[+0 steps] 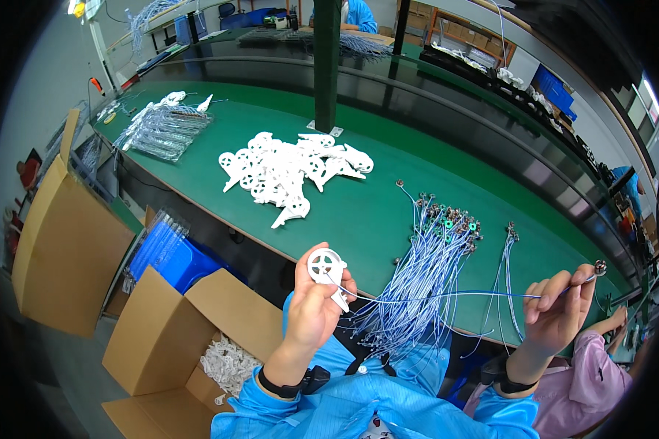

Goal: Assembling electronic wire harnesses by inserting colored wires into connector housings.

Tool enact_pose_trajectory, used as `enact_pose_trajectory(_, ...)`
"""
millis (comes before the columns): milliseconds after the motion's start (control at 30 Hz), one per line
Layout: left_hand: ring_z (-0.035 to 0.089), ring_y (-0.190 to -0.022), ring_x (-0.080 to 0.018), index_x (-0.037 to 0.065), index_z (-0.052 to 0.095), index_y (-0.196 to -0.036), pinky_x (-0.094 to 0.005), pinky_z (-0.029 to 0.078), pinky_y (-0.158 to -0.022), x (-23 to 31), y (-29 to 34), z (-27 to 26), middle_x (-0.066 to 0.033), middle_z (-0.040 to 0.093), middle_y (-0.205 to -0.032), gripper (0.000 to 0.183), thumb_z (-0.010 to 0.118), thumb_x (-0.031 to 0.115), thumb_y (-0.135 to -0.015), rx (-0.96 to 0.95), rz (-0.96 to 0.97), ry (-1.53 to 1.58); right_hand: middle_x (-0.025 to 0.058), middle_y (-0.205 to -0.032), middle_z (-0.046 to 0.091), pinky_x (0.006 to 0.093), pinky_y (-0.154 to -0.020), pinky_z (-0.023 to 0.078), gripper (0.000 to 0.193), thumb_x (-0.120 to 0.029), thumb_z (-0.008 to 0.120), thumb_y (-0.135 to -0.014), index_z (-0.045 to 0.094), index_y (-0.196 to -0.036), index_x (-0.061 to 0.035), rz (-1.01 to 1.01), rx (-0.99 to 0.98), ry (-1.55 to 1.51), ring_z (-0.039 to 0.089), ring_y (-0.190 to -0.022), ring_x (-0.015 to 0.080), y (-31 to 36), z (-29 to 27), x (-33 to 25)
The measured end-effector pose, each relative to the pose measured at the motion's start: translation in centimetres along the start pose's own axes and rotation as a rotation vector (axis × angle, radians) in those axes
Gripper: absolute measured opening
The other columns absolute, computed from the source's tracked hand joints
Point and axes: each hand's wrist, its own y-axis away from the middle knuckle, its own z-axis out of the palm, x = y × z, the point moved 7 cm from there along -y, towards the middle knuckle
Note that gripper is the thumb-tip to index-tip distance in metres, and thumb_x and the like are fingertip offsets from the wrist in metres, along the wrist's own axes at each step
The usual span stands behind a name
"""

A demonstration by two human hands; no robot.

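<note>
My left hand [311, 307] is closed round a white plastic housing [328, 265] that has a round spoked end and a narrow tail. From the housing a thin blue-and-white cable [432, 295] runs taut to the right. My right hand [561, 307] pinches that cable near its far end, where a small metal fitting [600, 268] sticks out past the fingertips. Between my hands, on the green bench, lies a large bundle of similar cables [417, 293] with metal ends. A smaller bunch of cables [504, 278] lies to its right.
A heap of white housings [271, 168] lies mid-bench, before a green post [326, 73]. Bagged parts [165, 132] are at the far left. An open carton [150, 322] holding white parts stands on the floor at lower left. A co-worker in pink [586, 380] sits at right.
</note>
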Motion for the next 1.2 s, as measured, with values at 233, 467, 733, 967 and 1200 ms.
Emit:
enact_pose_trajectory(233,0.056,-0.087,-0.0245,0.011,0.026,-0.140,-0.0362,0.049,-0.073,0.7,0.6,-0.8,-0.0161,0.053,-0.105,0.060,0.043,0.003,-0.083,0.088,0.051,-0.104,0.0192,-0.077,0.058,0.0318,-0.050,0.050,0.015,-0.014,0.031,-0.102,0.038,-0.112,-0.0049,-0.088,0.174,-0.186,0.058,-0.054,0.0243,0.1,1.6,0.8)
enact_pose_trajectory(467,0.057,-0.093,-0.0242,0.010,0.024,-0.140,-0.0357,0.049,-0.077,1.7,2.1,-0.9,-0.0174,0.052,-0.109,0.058,0.042,0.004,-0.086,0.003,0.056,-0.027,0.0223,-0.095,0.060,0.0323,-0.062,0.055,0.013,-0.009,0.038,-0.099,0.040,-0.110,-0.0038,0.223,-0.049,-0.304,0.065,-0.071,0.0288,2.0,9.7,7.7)
enact_pose_trajectory(733,0.056,-0.096,-0.0189,0.001,0.032,-0.135,-0.0325,0.047,-0.083,2.4,6.3,0.0,-0.0129,0.051,-0.116,0.044,0.045,0.005,-0.092,0.037,0.203,-0.170,0.0083,-0.100,0.049,0.0227,-0.066,0.045,0.021,-0.001,0.062,-0.087,0.060,-0.107,0.0037,0.341,-0.370,0.218,0.052,-0.077,0.0098,6.0,17.1,13.2)
enact_pose_trajectory(967,0.055,-0.084,-0.0144,0.002,0.045,-0.123,-0.0275,0.046,-0.073,1.6,6.1,-1.0,-0.0085,0.058,-0.099,0.027,0.047,0.013,-0.098,0.094,0.087,-0.080,0.0092,-0.099,0.056,0.0263,-0.075,0.051,0.036,0.005,0.053,-0.091,0.047,-0.126,0.0040,0.558,-0.265,-0.229,0.060,-0.089,0.0135,6.9,16.4,14.0)
enact_pose_trajectory(1200,0.056,-0.080,-0.0150,0.001,0.045,-0.123,-0.0275,0.045,-0.069,1.0,5.7,-0.8,-0.0098,0.058,-0.095,0.028,0.045,0.014,-0.098,0.030,0.012,-0.163,0.0094,-0.100,0.060,0.0251,-0.073,0.052,0.027,0.000,0.057,-0.091,0.055,-0.118,0.0036,0.563,-0.291,-0.109,0.062,-0.086,0.0130,6.0,13.8,13.9)
